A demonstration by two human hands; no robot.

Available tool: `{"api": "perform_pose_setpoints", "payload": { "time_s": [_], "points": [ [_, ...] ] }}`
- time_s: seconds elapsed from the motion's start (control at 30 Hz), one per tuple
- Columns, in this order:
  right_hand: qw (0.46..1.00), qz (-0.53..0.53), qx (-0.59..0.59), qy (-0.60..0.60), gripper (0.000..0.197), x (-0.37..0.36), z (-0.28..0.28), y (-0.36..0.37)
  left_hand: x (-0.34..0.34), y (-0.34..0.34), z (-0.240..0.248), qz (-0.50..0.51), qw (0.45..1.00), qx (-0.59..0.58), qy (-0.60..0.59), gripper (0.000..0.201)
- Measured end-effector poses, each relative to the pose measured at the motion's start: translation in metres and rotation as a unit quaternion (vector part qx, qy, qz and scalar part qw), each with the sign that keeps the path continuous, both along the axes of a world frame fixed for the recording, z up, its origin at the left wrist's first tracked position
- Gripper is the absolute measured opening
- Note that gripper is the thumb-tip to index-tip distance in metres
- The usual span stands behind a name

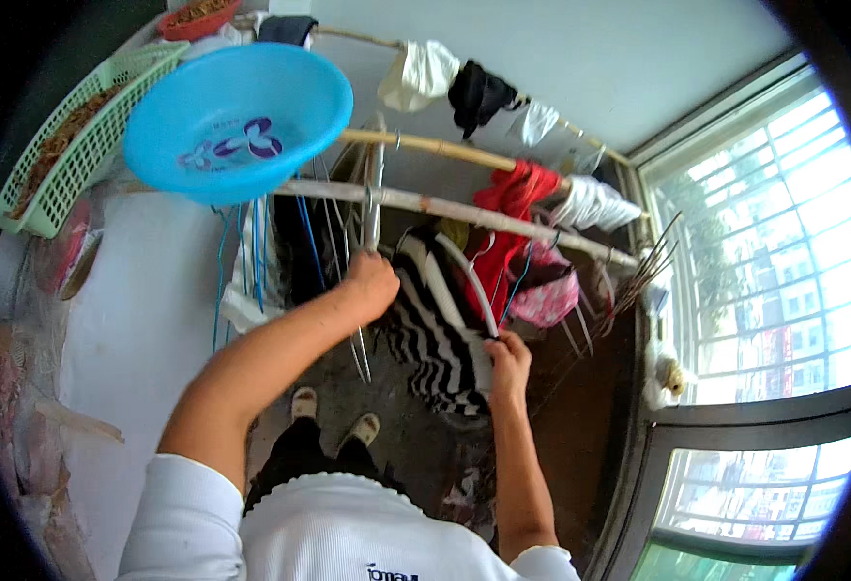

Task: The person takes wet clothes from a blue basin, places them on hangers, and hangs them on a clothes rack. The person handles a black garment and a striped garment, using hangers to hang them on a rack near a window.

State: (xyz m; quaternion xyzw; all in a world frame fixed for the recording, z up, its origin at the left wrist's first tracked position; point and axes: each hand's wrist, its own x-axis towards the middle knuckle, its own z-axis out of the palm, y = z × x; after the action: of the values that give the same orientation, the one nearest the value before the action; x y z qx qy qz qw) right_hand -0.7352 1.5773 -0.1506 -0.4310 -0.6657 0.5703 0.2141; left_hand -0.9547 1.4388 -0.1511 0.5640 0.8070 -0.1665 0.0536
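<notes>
A black-and-white striped knit garment (435,329) hangs below the poles, between my two hands. Along its right side runs a curved white clothes hanger (470,279), and my right hand (510,366) is closed round the lower end of it. My left hand (372,283) is a fist at the garment's upper left, right under the tip of another pale hanger (373,218) on the pole. Its fingers hide what they grip.
Two poles, one pale (425,203) and one bamboo (445,148), cross ahead, with red clothing (517,189) and blue wire hangers (257,257). A blue basin (242,121) and green basket (62,160) stand at left. Twigs (643,276) jut out near the barred window (764,252).
</notes>
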Motion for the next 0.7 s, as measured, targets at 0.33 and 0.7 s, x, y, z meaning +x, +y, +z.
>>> {"api": "perform_pose_setpoints", "payload": {
  "time_s": [0.33,0.7],
  "points": [
    [0.989,-0.040,-0.112,0.084,0.019,-0.003,-0.012,-0.010,-0.016,-0.043,0.033,-0.048,0.988,0.136,-0.050,0.012],
    [0.984,-0.099,-0.121,0.089,0.017,0.059,0.016,-0.046,-0.006,-0.036,0.029,-0.031,0.978,0.197,-0.069,0.006]
  ]
}}
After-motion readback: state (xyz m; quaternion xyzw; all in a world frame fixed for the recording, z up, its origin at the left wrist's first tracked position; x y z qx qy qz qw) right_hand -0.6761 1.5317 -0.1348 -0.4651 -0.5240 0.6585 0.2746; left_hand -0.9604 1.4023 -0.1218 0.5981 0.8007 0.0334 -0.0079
